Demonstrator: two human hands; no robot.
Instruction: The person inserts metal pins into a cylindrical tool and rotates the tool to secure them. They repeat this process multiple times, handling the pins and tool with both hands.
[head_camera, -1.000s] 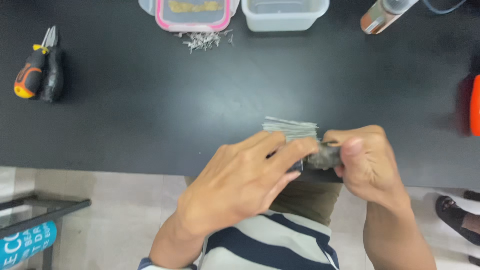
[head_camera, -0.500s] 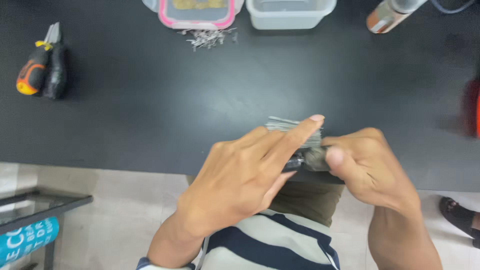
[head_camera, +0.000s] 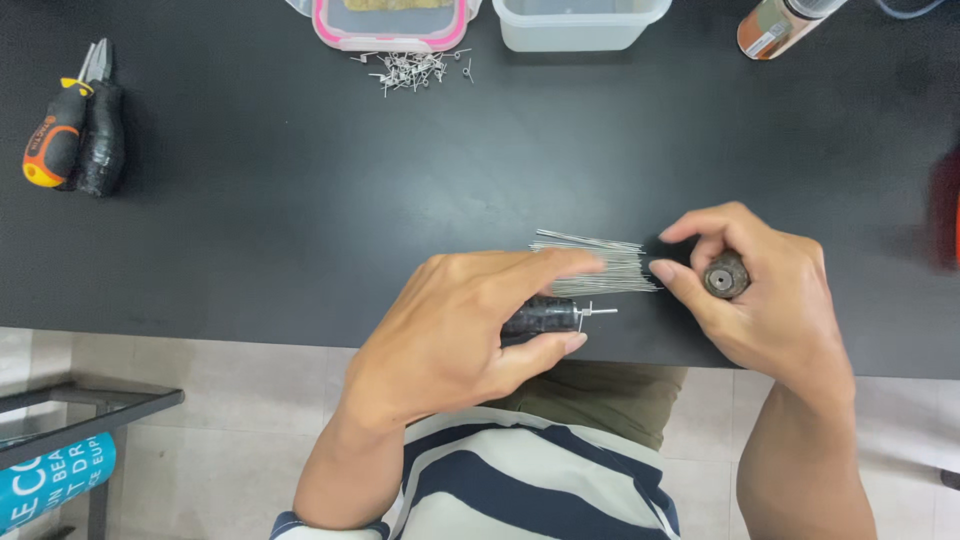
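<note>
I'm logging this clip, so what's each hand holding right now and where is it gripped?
Left hand grips a dark-handled tool around its handle, metal tip poking out. Right hand cups a small round metal piece between fingers and palm.

This looks like a small workshop: a black workbench (head_camera: 250, 220) carries pliers (head_camera: 75, 130), a scatter of bent wire pieces (head_camera: 410, 70), straight wire rods (head_camera: 600, 265) and plastic tubs (head_camera: 580, 20).

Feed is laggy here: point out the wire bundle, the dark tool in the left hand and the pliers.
wire bundle (head_camera: 600, 262), head view, middle of strands.
dark tool (head_camera: 545, 316), head view, handle.
pliers (head_camera: 75, 125), head view, grips.
</note>
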